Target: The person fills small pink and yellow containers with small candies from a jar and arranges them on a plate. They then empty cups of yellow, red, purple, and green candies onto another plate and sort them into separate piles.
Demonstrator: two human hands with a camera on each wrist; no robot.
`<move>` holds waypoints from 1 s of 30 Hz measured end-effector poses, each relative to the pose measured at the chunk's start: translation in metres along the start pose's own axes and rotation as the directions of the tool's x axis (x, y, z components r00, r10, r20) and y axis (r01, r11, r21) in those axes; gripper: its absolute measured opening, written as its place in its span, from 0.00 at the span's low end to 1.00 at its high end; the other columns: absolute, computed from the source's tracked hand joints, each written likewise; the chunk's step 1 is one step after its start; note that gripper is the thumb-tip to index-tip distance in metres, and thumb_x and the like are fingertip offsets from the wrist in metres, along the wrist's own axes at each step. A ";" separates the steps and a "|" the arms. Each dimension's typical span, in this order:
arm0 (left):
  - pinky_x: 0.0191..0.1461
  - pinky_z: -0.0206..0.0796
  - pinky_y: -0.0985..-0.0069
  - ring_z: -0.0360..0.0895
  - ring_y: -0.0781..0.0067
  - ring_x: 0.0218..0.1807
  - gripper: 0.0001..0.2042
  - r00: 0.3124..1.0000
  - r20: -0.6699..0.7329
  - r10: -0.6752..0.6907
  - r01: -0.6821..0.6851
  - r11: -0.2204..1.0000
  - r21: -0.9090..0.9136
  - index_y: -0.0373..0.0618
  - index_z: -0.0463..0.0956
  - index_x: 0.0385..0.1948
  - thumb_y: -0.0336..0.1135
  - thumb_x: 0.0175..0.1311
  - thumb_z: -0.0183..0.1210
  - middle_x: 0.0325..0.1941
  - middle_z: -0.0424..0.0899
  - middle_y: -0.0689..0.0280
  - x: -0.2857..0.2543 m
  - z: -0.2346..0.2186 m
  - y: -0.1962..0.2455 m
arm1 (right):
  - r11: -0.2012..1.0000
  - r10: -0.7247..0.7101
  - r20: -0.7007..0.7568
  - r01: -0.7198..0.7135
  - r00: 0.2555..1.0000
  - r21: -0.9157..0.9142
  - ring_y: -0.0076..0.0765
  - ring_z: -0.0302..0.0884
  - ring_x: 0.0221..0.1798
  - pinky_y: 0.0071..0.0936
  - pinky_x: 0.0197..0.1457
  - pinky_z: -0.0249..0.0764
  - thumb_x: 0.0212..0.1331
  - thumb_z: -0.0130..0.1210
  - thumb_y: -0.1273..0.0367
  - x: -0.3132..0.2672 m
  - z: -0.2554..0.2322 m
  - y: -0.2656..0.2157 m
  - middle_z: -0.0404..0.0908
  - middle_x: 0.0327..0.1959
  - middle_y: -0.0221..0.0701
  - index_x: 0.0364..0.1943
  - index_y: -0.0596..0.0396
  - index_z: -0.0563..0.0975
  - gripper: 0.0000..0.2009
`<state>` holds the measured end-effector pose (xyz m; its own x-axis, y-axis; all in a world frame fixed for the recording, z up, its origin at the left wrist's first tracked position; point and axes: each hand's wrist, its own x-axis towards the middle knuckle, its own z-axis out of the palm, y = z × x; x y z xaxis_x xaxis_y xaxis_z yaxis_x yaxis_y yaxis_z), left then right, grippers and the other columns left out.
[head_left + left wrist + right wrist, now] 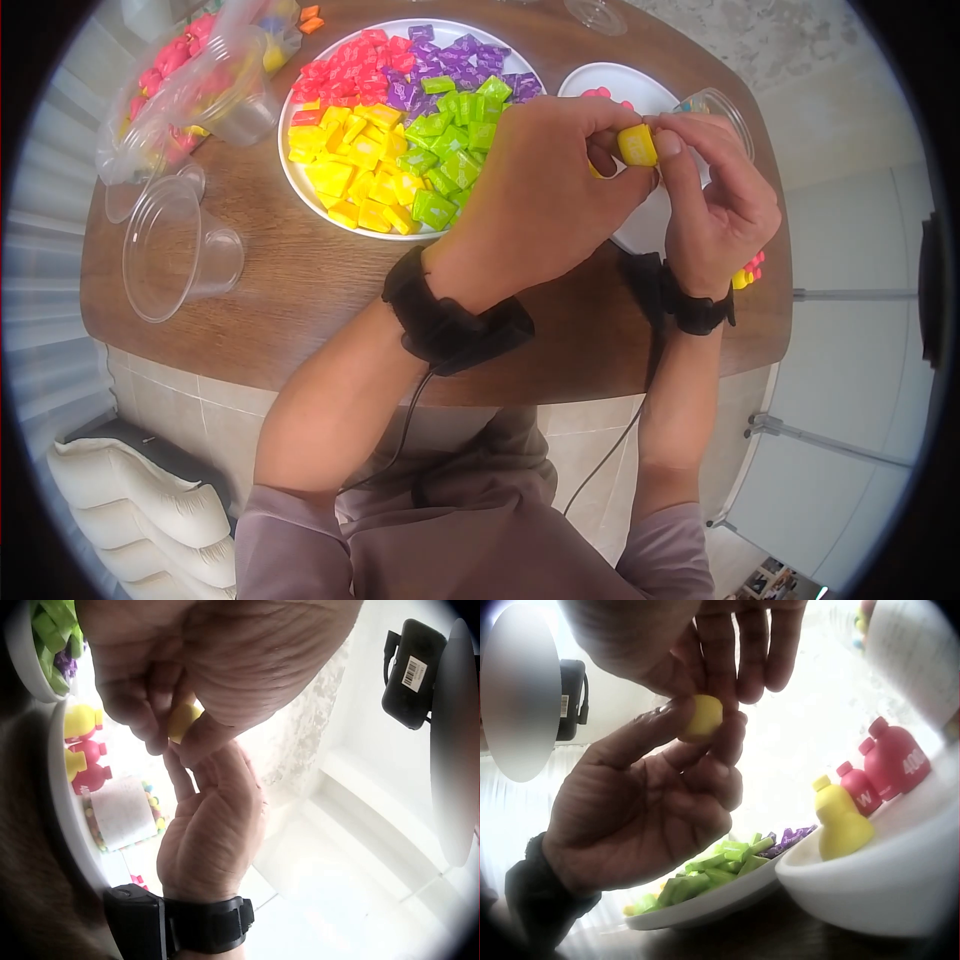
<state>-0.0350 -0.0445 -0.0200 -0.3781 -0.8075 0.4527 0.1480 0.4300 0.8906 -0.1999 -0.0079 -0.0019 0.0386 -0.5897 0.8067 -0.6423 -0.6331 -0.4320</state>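
A small yellow bottle (pixel 637 146) with pale print is held up between both hands, over the white bowl. My left hand (pixel 540 190) grips it between thumb and curled fingers; this pinch shows in the right wrist view, where the bottle (pixel 704 718) is partly covered. At its other end, my right hand (pixel 725 190) pinches with thumb and forefinger. In that view the right hand's other fingers (pixel 752 656) extend past it. The left wrist view shows only a bit of the yellow bottle (pixel 182 722) between the fingers.
The white bowl (pixel 855 900) contains red and yellow mini bottles (pixel 844 817). Left of it, a round plate (pixel 285 165) carries red, purple, green and yellow wrapped sweets. Clear plastic cups (pixel 165 250) and a bag of colourful bottles (pixel 175 70) stand on the table's left (pixel 290 320).
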 end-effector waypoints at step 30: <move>0.31 0.65 0.85 0.72 0.88 0.27 0.14 1.000 -0.018 0.005 -0.005 1.000 0.026 0.34 0.84 0.44 0.29 0.57 0.70 0.27 0.83 0.72 0.000 0.000 -0.001 | 0.999 0.038 -0.044 -0.036 0.998 0.036 0.32 0.84 0.38 0.26 0.47 0.76 0.57 0.64 0.81 -0.003 0.003 0.003 0.88 0.34 0.35 0.38 0.64 0.85 0.06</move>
<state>-0.0351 -0.0447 -0.0211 -0.3607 -0.8124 0.4582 0.1259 0.4444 0.8870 -0.1997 -0.0097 -0.0071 -0.0194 -0.5908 0.8066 -0.6154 -0.6288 -0.4753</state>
